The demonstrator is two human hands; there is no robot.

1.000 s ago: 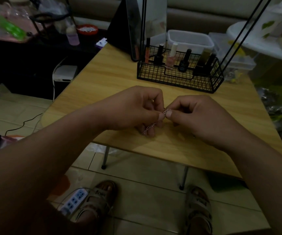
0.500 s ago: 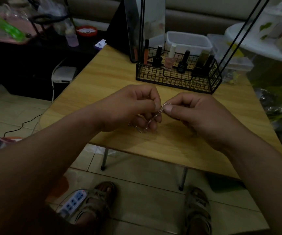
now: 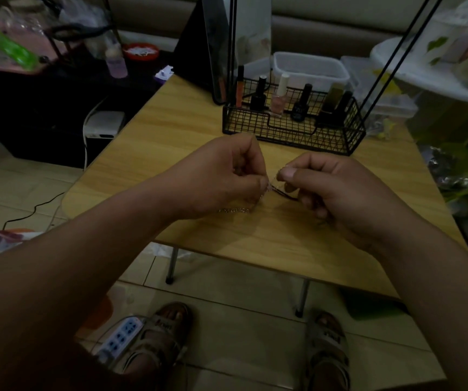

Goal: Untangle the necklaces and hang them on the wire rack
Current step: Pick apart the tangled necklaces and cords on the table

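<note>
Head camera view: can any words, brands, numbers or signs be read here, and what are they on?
No text here can be read.
Strap of the left sandal: dark marks like letters, too blurred to read.
Strap of the right sandal: dark marks like letters, too blurred to read.
Front of the black bottle in the wire rack: pale label, too small to read.

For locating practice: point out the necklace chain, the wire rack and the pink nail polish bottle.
necklace chain (image 3: pixel 234 210), head view, its loose lower stretch.
wire rack (image 3: pixel 283 131), head view, its front mesh wall.
pink nail polish bottle (image 3: pixel 279 104), head view, its glass body.
</note>
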